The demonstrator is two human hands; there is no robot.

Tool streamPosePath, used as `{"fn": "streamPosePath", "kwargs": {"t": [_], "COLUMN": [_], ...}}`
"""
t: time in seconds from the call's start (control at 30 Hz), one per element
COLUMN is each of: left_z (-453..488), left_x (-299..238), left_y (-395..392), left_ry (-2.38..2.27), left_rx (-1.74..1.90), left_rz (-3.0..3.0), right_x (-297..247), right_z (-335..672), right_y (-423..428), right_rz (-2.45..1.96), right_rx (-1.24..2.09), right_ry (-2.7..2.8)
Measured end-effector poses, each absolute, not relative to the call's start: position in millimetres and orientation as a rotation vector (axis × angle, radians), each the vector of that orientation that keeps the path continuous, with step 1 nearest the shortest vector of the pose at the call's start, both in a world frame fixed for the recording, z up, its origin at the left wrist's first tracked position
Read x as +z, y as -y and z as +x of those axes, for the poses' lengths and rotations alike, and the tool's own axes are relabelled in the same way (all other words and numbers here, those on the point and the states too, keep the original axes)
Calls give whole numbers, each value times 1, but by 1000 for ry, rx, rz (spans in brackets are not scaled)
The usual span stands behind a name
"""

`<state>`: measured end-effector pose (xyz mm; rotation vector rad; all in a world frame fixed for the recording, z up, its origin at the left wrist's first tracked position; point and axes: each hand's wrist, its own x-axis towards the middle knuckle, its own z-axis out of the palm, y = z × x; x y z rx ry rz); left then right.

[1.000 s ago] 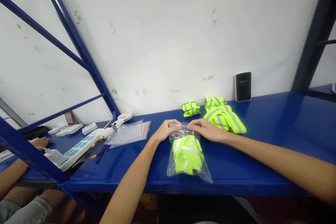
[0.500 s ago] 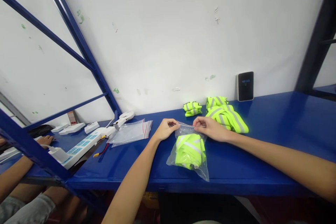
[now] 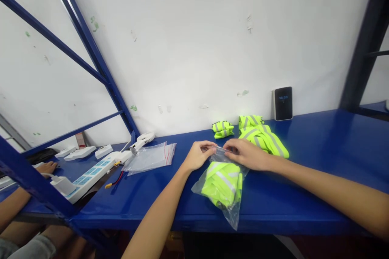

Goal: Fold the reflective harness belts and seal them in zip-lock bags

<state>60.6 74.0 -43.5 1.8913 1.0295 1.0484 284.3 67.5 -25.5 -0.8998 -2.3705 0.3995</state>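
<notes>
Our left hand and right hand pinch the bag by its mouth; loosened, it could slip off desk's front edge.

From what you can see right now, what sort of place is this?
Probably a packing area or a workshop: a blue bench holds flat clear bags, reflective yellow-green bundles and a filled plastic bag.

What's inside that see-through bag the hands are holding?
Inside the clear bag is a yellow-green bundle, folded up, with pale stripes. Its underside and inner folds are covered, so I can't tell whether anything is tucked in there.
</notes>
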Motion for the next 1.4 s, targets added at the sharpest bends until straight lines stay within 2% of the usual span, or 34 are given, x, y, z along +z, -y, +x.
{"fn": "streamPosePath", "kwargs": {"t": [0.13,0.43,0.63,0.93,1.17,1.4], "left_z": [62,68,66,65,55,51], "left_x": [-47,-45,-45,-40,-40,-43], "left_y": [-77,-72,-72,-67,-68,-69], "left_ry": [-989,-1003,-998,-1068,-1142,-1147], "left_rx": [1166,1199,1318,1264,1314,1289], "left_rz": [1748,1902,1935,1962,2082,2150], "right_x": [-21,-12,-11,-4,-1,9], "right_z": [282,271,258,242,239,241], "right_y": [-66,-68,-87,-89,-99,-92], "right_rz": [-927,-1023,-888,-878,-974,-1111], "right_rx": [453,694,612,618,873,941], "right_ry": [2343,2212,2291,2244,2185,2162]}}
